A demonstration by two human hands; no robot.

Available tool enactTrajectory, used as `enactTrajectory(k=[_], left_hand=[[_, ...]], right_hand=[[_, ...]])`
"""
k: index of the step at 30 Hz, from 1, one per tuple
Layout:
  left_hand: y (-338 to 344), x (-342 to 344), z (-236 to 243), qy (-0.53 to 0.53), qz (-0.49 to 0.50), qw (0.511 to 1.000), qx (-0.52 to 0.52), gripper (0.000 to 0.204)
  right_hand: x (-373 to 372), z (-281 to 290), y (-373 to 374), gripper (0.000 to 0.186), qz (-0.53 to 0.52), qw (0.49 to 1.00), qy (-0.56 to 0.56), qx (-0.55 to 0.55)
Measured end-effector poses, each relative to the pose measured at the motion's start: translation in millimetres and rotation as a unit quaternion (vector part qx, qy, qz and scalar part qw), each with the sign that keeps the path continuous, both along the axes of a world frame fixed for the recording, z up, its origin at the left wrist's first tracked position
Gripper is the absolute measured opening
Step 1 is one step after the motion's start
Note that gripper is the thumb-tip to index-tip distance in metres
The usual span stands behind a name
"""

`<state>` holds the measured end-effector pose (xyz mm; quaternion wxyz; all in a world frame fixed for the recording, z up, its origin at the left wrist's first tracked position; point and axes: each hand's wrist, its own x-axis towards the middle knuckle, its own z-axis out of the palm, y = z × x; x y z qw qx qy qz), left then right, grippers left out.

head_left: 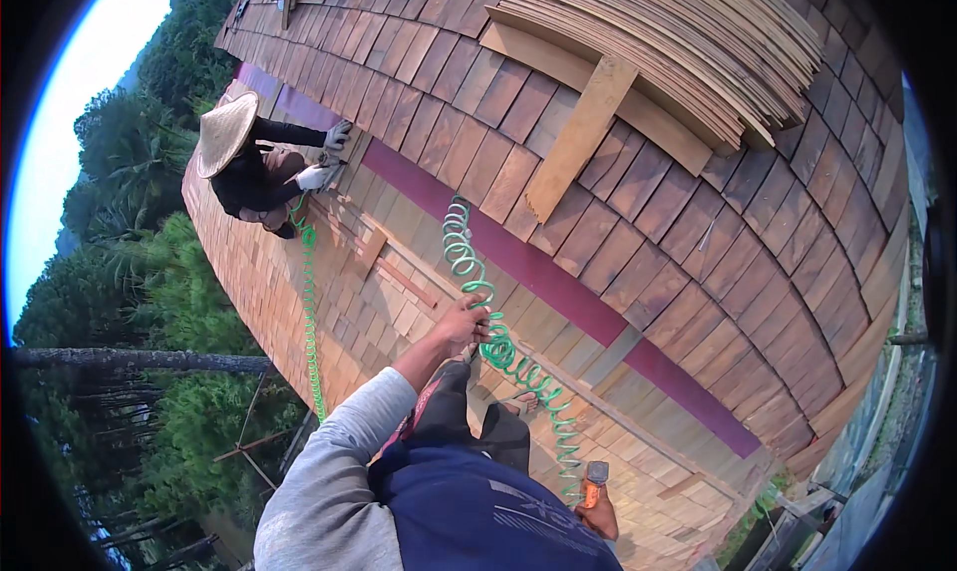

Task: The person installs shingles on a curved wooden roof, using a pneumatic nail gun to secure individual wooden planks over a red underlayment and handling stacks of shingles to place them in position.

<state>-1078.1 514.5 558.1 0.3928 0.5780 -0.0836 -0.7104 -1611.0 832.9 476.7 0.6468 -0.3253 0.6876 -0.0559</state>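
My left hand [464,324], at the end of a grey sleeve, reaches out over the roof with its fingers closed around a green coiled air hose [461,249]. Loops of the hose bunch just beside that hand, and from there it trails toward my right side. Low in the view, my right hand [599,520] grips an orange air tool [592,493] with a dark grey end. The hose runs down close to this tool; where they join cannot be made out. Wooden shingles [419,302] lie under both hands.
A co-worker [261,167] in a woven cone hat and gloves crouches at the upper left, near another green coiled hose [310,312]. A shingle stack [678,47] rests on a wooden bracket [583,137] upslope. Purple underlay strip [538,257] crosses the roof. Trees stand beyond the left edge.
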Motion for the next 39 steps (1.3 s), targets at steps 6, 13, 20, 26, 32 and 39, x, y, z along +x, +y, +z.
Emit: enactTrajectory(k=[6,13,20,26,32,39], left_hand=[[55.8,-146.2,-16.3,0.111,-0.228,0.967,-0.029,0.058],[105.3,-34.6,-36.2,-0.255,-0.249,0.924,-0.141,0.05],[160.8,93.3,-35.0,-0.293,-0.003,0.955,-0.037,0.041],[279.1,176.5,-73.9,-0.233,0.164,0.946,0.157,0.012],[294.2,188.8,-122.0,-0.175,-0.036,0.967,0.182,0.025],[214.4,323.1,-143.0,-0.155,-0.009,0.969,0.193,0.019]], right_hand=[[-62.6,-67.4,57.1,0.09,0.006,0.999,0.049,-0.019],[-53.5,-23.3,61.4,0.086,-0.009,0.968,0.249,0.021],[-84.3,-97.9,80.0,0.104,-0.157,0.896,0.359,-0.207],[30.8,-65.2,34.9,0.095,-0.381,0.911,0.124,-0.099],[79.4,-71.7,36.3,0.091,-0.223,0.908,0.312,-0.17],[227.0,-37.7,18.8,0.086,-0.171,0.899,0.373,-0.15]])
